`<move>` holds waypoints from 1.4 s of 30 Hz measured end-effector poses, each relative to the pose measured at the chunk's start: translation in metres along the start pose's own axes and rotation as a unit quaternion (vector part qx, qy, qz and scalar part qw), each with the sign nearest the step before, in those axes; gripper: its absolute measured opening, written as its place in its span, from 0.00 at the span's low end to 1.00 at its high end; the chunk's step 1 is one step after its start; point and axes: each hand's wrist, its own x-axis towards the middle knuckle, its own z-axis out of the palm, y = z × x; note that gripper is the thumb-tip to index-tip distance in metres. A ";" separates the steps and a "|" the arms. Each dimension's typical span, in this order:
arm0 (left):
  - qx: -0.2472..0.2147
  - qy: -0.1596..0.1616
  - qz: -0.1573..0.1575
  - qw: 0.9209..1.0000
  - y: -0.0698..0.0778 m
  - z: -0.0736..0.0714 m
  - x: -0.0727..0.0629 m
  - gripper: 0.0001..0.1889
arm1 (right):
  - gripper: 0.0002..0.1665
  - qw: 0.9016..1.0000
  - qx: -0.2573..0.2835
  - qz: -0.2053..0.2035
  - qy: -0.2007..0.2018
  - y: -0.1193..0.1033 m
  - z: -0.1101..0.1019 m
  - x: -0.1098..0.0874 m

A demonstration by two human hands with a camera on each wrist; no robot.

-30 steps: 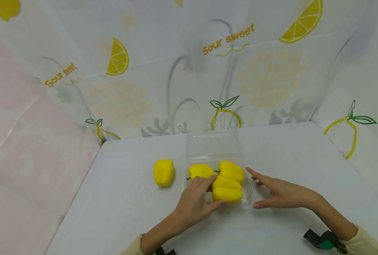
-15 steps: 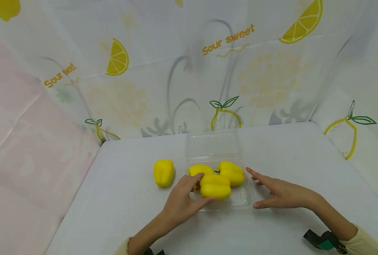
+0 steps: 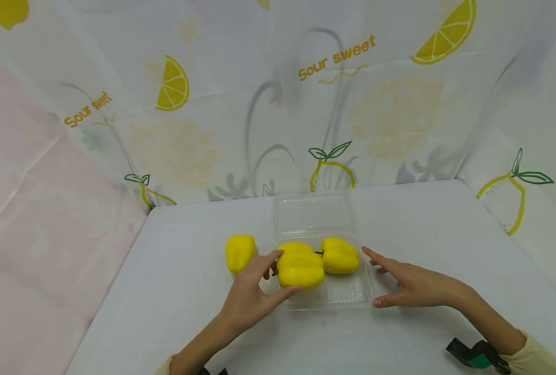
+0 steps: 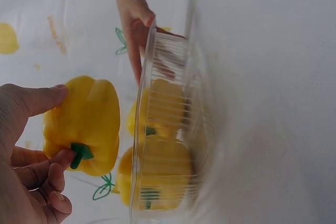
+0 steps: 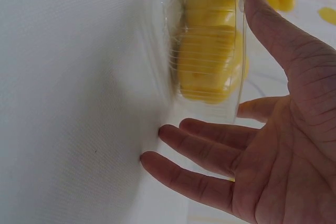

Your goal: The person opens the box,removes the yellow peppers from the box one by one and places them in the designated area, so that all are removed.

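My left hand (image 3: 247, 299) grips a yellow bell pepper (image 3: 301, 268) between thumb and fingers. In the left wrist view this held pepper (image 4: 86, 121), with its green stem, is above the rim of a clear plastic clamshell box (image 4: 139, 145). Two more yellow peppers lie inside the box; the right one (image 3: 340, 256) shows fully in the head view, while the left one (image 3: 294, 247) is partly hidden behind the held pepper. Beside the box's right wall is my right hand (image 3: 414, 284), its fingers spread and relaxed, holding nothing. Its thumb is close to the rim in the right wrist view.
Another yellow pepper (image 3: 240, 252) lies on the white table (image 3: 189, 312), left of the box. The box's clear lid (image 3: 313, 213) lies folded back toward the rear. A lemon-print cloth (image 3: 240, 130) hangs behind and at both sides.
My left hand has moved left with the pepper, from the right front of the box to over its left side. My right hand has stayed still.
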 end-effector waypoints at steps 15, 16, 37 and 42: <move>0.024 0.051 -0.020 0.998 -0.021 -0.028 -0.010 0.36 | 0.62 1.000 0.008 0.005 -0.001 0.000 0.001 0.001; 0.027 0.054 -0.023 0.998 -0.023 -0.030 -0.011 0.36 | 0.62 1.000 0.007 0.004 -0.001 0.000 0.001 0.002; 0.087 0.105 -0.057 0.989 -0.058 -0.063 -0.025 0.35 | 0.62 1.000 0.010 0.007 0.000 -0.002 0.001 0.001; 0.094 0.113 -0.077 0.986 -0.064 -0.070 -0.029 0.35 | 0.62 1.000 0.009 0.005 0.000 0.000 0.001 0.001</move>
